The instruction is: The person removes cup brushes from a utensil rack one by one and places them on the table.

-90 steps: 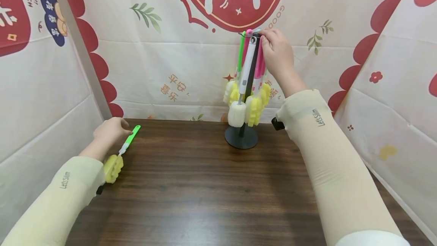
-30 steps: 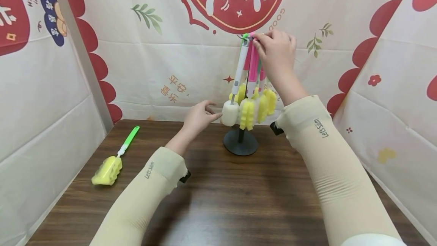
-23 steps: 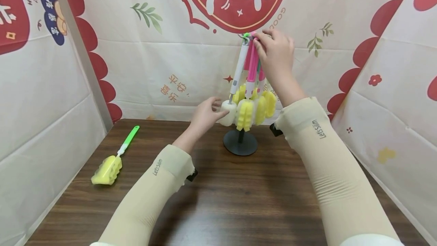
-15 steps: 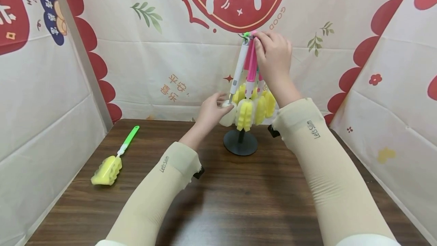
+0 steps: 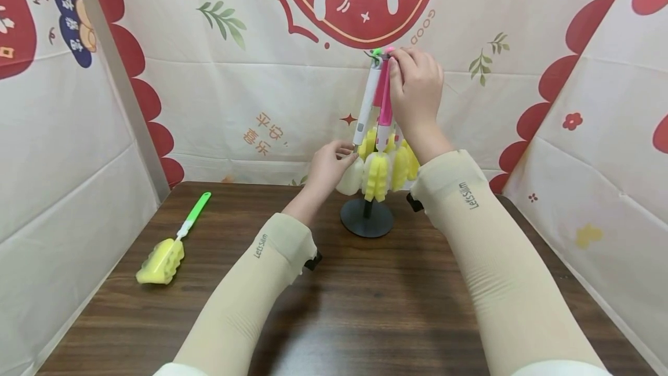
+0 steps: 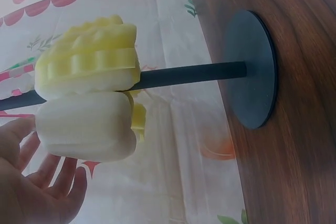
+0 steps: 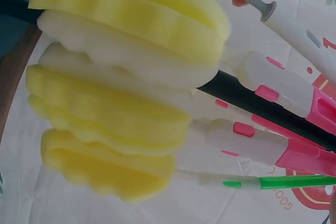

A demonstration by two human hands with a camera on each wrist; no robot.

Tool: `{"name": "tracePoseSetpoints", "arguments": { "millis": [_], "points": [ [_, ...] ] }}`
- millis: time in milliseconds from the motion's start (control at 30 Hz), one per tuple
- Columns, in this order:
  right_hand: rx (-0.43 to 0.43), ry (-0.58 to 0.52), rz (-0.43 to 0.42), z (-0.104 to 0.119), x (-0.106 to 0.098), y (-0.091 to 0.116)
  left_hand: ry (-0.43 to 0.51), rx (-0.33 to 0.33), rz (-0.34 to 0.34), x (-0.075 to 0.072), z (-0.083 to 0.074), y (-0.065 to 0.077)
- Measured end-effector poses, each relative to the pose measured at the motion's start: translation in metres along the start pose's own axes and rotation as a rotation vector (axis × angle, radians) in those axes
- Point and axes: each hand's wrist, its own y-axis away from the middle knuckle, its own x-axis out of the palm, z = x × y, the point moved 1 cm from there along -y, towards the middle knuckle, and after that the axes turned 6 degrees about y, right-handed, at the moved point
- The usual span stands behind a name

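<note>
My left fingers (image 6: 77, 187) pinch the stem of the white-handled, white-sponge brush (image 5: 361, 126), on the black, round-based stand (image 5: 367, 219); right fingers (image 5: 396, 79) at top, grip hidden. Likely unhooking; next needs its loop lifted clear.

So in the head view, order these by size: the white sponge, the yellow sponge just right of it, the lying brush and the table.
Largest first:
1. Table
2. Lying brush
3. White sponge and yellow sponge, too alike to rank
</note>
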Motion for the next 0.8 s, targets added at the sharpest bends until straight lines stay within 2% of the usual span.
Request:
{"name": "tracePoseSetpoints", "arguments": {
  "millis": [133, 300, 500, 800],
  "points": [
    [-0.003, -0.006, -0.016, -0.0005, 0.0012, -0.0003, -0.011, -0.003, -0.012, 0.0005, -0.0021, 0.0009],
    [-0.002, -0.011, -0.031, -0.0013, 0.0023, -0.0004, -0.077, 0.0, -0.022, 0.0002, -0.0052, 0.0015],
    [-0.005, -0.02, -0.043, -0.0016, 0.0034, -0.0009, -0.158, 0.033, -0.04, -0.0012, -0.0076, 0.0017],
    [-0.012, -0.028, -0.036, -0.0013, 0.0045, -0.0008, -0.168, 0.066, -0.048, -0.0018, -0.0066, 0.005]
  ]
}}
